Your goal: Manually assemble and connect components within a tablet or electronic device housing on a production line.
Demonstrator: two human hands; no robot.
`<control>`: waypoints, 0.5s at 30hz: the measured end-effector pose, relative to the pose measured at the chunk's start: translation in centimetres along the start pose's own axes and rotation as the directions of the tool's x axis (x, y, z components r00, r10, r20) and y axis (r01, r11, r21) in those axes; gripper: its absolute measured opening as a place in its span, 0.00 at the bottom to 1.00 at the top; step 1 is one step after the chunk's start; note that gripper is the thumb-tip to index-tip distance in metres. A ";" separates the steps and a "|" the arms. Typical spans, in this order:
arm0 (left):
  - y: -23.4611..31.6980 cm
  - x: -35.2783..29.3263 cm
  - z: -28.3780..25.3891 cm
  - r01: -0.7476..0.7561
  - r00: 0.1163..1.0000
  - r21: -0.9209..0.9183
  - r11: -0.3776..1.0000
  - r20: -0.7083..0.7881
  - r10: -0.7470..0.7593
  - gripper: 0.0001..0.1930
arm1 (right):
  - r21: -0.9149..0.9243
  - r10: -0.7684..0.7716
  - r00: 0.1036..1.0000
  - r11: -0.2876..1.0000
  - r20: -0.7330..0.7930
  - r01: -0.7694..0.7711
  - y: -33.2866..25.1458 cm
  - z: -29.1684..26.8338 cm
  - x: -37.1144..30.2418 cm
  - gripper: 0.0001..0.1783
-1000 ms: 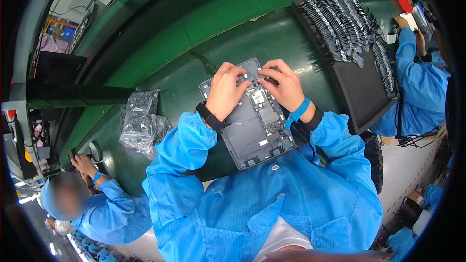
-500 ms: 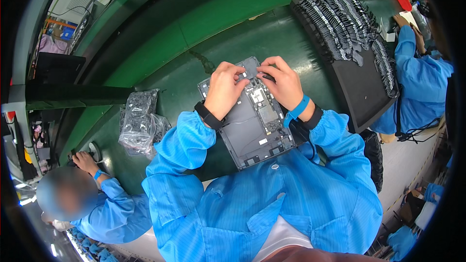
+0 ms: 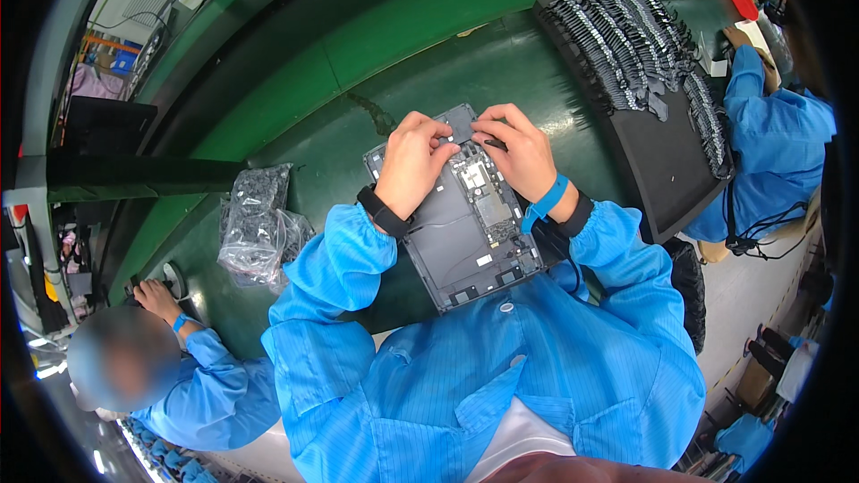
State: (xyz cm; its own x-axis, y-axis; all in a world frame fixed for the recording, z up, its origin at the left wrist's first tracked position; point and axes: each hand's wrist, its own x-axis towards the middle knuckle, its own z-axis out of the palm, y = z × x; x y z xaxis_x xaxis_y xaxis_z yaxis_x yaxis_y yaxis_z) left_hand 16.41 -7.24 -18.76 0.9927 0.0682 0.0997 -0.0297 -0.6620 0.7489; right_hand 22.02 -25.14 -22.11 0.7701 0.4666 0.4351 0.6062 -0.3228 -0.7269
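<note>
An opened flat grey device casing [image 3: 440, 249], like a tablet's back shell, lies on the green bench in front of me. Its exposed circuit board [image 3: 492, 207] runs along the right part. At the far end, my left hand [image 3: 410, 165] is closed in a pinch over the casing; whatever its fingertips hold is hidden. My right hand [image 3: 526, 163] is also closed beside it, with a small black part [image 3: 495, 144] sticking out between the fingers. Both sets of fingertips are close to a dark grey square area [image 3: 461, 118] at the casing's far edge.
A black tray [image 3: 667, 161] holding rows of many small black-and-silver parts stands at the right. Clear plastic bags [image 3: 257, 228] lie to the left. Co-workers in blue sit at the left [image 3: 210, 389] and right [image 3: 774, 139]. A green raised ledge [image 3: 376, 54] borders the bench's far side.
My hands stay almost in place, with only slight finger movement at the casing's far end. The co-worker at the right has shifted a little.
</note>
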 end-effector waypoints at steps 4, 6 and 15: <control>-0.2 0.1 0.0 -0.002 1.000 -0.006 1.000 0.006 0.002 0.12 | -0.025 0.009 1.000 1.000 0.020 -0.008 0.0 -0.1 0.0 0.12; -0.1 0.1 0.0 -0.006 1.000 -0.003 1.000 0.007 0.006 0.12 | -0.024 0.011 1.000 1.000 0.026 -0.010 -0.2 -0.1 0.1 0.12; -0.1 0.1 0.0 -0.005 1.000 -0.008 1.000 0.003 0.005 0.14 | 0.068 0.042 0.999 0.997 0.019 -0.043 0.2 0.1 -0.1 0.11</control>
State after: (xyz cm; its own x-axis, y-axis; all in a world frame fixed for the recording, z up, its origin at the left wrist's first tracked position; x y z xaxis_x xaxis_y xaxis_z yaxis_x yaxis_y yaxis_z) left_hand 16.54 -7.15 -18.81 0.9929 0.0624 0.1012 -0.0356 -0.6561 0.7538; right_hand 22.08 -25.16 -22.32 0.7906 0.4685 0.3942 0.5578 -0.2856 -0.7793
